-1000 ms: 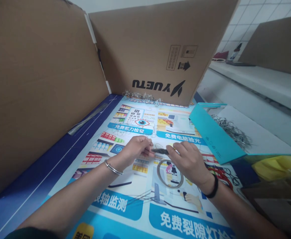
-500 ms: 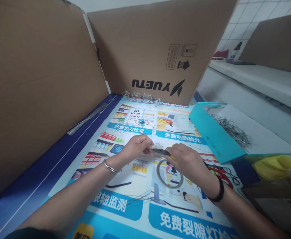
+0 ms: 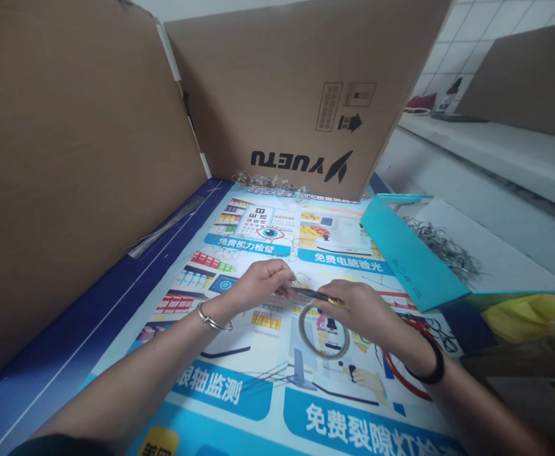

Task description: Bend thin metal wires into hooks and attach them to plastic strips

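At the middle of the printed sheet, my left hand [image 3: 267, 278] is closed in a pinch. From its fingertips a thin wire [image 3: 302, 276] curls out, its far end hard to make out. My right hand [image 3: 353, 299] is wrapped around pliers [image 3: 316, 294] with dark slim jaws and yellow on the handles. Their tips point left and reach the left fingertips. Whether the jaws grip the wire is too small to tell. Just below the pliers lies a greyish ring-shaped coil [image 3: 305, 339]. Several straight thin wires [image 3: 263, 375] rest on the sheet, nearer to me.
Tall cardboard panels [image 3: 277, 76] stand at the left and back. A turquoise box [image 3: 396, 253] on the right holds a tangle of wire pieces [image 3: 441, 250]. Clear crinkled bits [image 3: 268, 182] lie along the back panel. A yellow bag [image 3: 529, 320] and red cords [image 3: 403, 373] are at right.
My right hand has shifted slightly right and turned, showing more of the pliers and a red cord by the wrist. The left hand keeps its pinch, nearly still.
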{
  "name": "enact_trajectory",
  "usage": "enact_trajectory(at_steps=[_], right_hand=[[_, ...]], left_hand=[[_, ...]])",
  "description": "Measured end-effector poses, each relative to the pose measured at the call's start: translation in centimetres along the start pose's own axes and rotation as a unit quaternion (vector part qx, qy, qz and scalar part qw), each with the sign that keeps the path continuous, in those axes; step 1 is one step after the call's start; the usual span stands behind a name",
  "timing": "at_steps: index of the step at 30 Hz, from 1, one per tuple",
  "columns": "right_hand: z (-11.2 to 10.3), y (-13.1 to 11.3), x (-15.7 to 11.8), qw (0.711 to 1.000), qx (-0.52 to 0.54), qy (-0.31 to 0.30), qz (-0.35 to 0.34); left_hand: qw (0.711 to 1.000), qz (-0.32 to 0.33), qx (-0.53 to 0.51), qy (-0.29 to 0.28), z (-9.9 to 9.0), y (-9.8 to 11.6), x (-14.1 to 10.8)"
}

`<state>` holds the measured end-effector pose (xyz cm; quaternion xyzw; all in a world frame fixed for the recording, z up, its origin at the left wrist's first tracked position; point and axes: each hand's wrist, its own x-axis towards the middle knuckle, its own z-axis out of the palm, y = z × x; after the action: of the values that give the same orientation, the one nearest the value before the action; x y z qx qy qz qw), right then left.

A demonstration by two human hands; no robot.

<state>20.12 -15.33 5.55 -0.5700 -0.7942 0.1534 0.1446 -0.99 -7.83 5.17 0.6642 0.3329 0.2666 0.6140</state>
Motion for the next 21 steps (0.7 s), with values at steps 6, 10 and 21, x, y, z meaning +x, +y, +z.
enact_trajectory(at_steps=[6,10,21], right_hand=[[0.6,0.0,0.1,0.998,-0.053,0.034,-0.002],[1.3,0.2,0.0,0.98,-0.134,0.14,-0.042],[1.1,-1.6,-0.5,0.891,-0.353,0.245,-0.148]], left_hand=[[0.998,-0.049,-0.025,0.02,-0.1,-0.1,0.2],[0.991,-0.114,-0.068,0.022,-0.2,-0.2,0.5],[0.98,-0.142,-0.107,0.088,0.7,0.4,0.3]])
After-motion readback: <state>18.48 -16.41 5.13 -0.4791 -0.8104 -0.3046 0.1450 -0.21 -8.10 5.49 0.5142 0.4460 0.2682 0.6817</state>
